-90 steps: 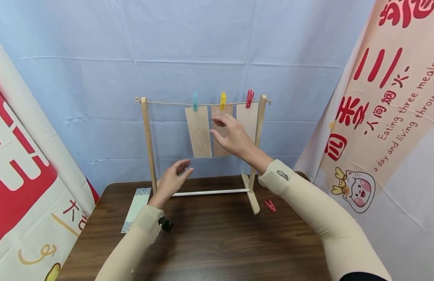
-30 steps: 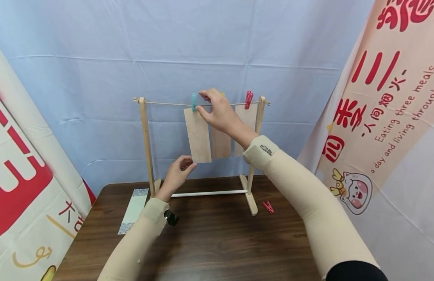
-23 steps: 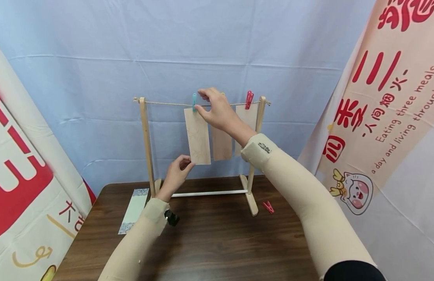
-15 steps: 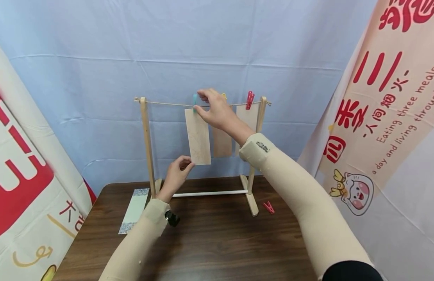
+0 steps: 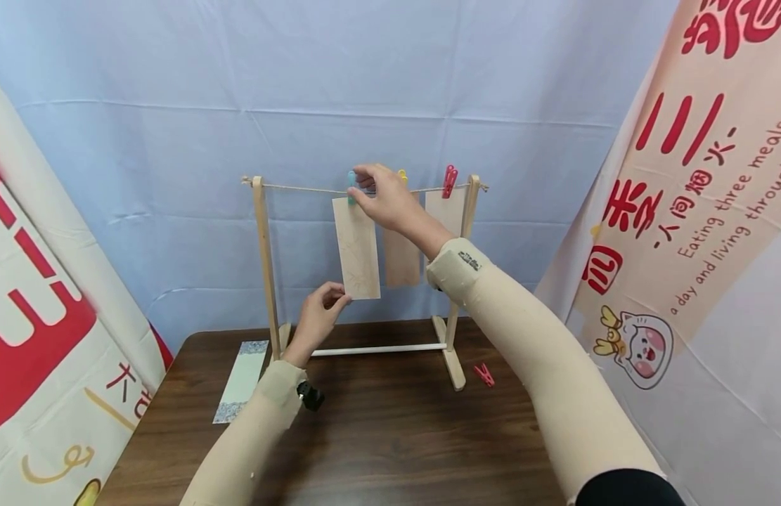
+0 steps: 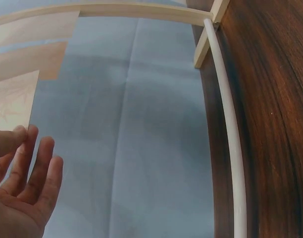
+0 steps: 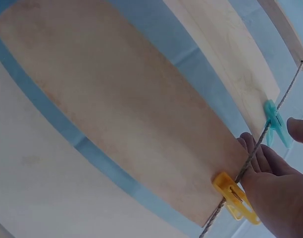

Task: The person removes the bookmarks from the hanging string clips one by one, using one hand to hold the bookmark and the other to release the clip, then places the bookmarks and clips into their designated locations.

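The right hand [image 5: 393, 204] has moved leftward and up from in front of the tan card [image 5: 402, 263] to the teal clothespin [image 5: 351, 177]. The left hand [image 5: 317, 316], apart from the pale card [image 5: 357, 249] before, now pinches its lower left corner.

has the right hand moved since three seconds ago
Yes. Against the wooden frame, the right hand has moved up and left, and is now beside the teal clothespin.
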`<state>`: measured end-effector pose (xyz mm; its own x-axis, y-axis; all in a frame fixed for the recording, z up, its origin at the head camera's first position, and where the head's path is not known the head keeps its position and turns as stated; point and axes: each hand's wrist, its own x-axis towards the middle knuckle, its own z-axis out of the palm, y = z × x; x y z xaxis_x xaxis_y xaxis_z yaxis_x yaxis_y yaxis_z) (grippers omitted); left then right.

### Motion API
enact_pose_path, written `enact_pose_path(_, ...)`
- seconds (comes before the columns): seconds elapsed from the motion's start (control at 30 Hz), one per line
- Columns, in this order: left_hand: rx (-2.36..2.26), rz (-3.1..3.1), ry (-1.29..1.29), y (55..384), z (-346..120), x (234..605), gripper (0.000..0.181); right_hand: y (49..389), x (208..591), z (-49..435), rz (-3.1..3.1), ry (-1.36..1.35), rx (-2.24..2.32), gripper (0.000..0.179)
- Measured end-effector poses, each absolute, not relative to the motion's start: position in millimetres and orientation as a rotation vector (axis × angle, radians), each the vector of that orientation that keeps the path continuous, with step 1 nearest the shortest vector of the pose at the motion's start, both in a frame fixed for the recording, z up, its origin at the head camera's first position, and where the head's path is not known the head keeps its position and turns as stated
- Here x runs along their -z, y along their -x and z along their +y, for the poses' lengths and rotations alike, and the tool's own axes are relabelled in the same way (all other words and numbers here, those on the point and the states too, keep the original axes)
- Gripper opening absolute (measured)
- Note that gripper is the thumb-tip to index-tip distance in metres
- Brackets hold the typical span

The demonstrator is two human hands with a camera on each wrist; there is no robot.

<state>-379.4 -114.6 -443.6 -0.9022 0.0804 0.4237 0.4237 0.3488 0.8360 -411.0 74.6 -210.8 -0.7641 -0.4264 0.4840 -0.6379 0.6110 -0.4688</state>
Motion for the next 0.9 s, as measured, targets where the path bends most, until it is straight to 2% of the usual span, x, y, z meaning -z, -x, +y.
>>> enact_pose_path(0.9,1.539,-2.286,0.441,376.1,-115.4,443.3,0.016,411.8,215.2,72.8,-2.358,-0.833,-1.168,0.037)
